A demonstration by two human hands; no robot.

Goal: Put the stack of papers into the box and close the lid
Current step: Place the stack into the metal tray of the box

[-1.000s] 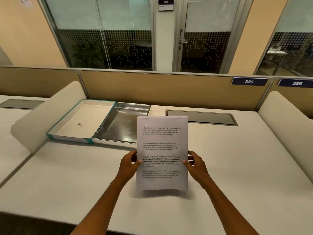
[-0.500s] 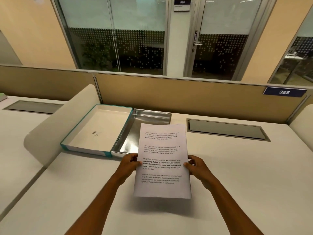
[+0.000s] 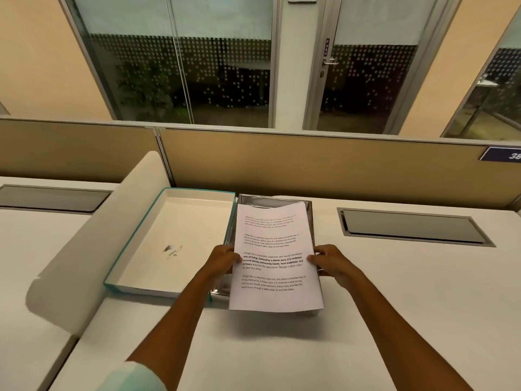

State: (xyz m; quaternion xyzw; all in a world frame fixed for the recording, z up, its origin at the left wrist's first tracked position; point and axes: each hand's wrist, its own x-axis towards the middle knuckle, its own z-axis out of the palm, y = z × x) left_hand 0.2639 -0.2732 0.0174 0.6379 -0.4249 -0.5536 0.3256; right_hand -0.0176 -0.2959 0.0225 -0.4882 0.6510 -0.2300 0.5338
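Papers (image 3: 275, 258), a stack with printed text on the top sheet, are sitting between my two hands and I'm holding them over the silver tray of the box (image 3: 308, 221). My left hand (image 3: 222, 262) is gripping the stack's left edge, thumb on top of the sheet, fingers curled under it. My right hand (image 3: 328, 263) is pinching the right edge the same way, thumb pressing on the page, fingers closed beneath. Both hands are closed on the stack, roughly at its middle height. The far end of the stack is reaching out past my fingertips and covering most of the shiny tray; the far corner is curling up a bit. The near end is hanging back toward my wrists, past the tray's near rim and over the white desk (image 3: 394, 320). Can't tell if the far end is touching the tray floor. Just beyond my left hand and to its left, the lid (image 3: 174, 235) is lying open, teal-edged, white inside with a small dark smudge, joined to the tray along its side. Further out beyond my right hand, a grey cable flap (image 3: 411, 225) is sitting in the desk, well apart from the stack. A tan partition (image 3: 310, 162) is running across behind everything.
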